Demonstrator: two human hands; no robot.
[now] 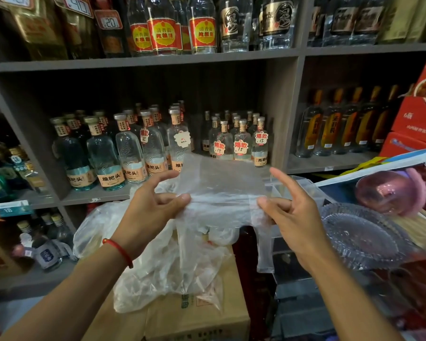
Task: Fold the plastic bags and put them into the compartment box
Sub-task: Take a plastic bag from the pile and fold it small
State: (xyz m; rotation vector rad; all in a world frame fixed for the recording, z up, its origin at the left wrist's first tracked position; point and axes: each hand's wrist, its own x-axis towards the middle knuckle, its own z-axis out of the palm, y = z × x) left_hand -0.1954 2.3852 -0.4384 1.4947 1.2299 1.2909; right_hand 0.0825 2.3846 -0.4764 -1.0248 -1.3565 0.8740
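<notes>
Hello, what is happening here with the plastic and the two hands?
A person is folding a clear plastic bag in front of shelves of bottles. The left hand and the right hand each pinch the bag at one end and hold it stretched in the air. Below lies a pile of more plastic bags on a cardboard box. The clear compartment box stands behind the right hand; the bag is not yet in it.

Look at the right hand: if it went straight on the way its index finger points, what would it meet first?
The right hand points up and left, so it would likely first meet the raised bag that both hands pinch, then the shelf bottles behind. Depth is unclear.
</notes>
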